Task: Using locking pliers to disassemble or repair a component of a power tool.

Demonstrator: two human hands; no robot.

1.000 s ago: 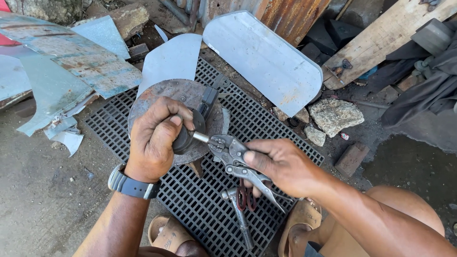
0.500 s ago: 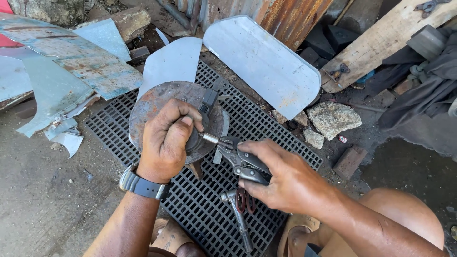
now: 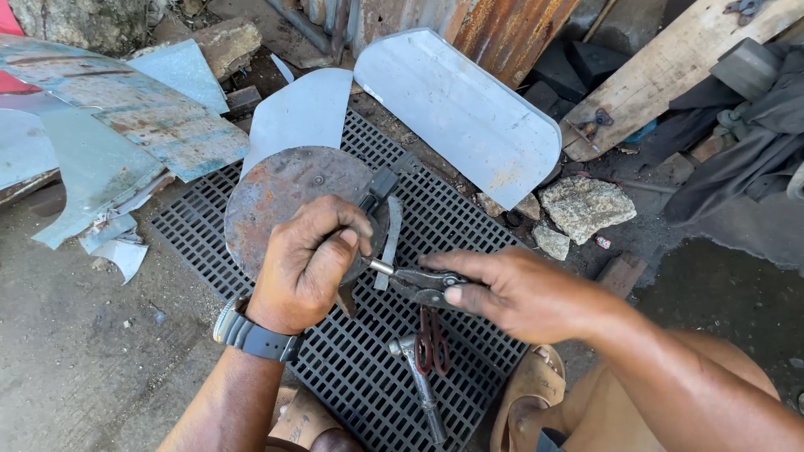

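Right hand's [image 3: 519, 293] grip pinching one riveter [image 3: 423, 283]; left hand [image 3: 306, 264] clenched on one rusty disc [image 3: 285, 197], two grey sheets [image 3: 456, 109] behind.

I see a rusty round metal disc [image 3: 280, 197] lying flat on the black floor grate [image 3: 469, 226], with grey locking pliers [image 3: 423, 283] level at its right edge.

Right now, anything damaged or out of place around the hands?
Yes: the round metal disc under the left hand is heavily rusted, and torn, peeling sheet-metal scraps lie left of the black grate. The right hand grips pliers. A second tool lies loose on the grate.
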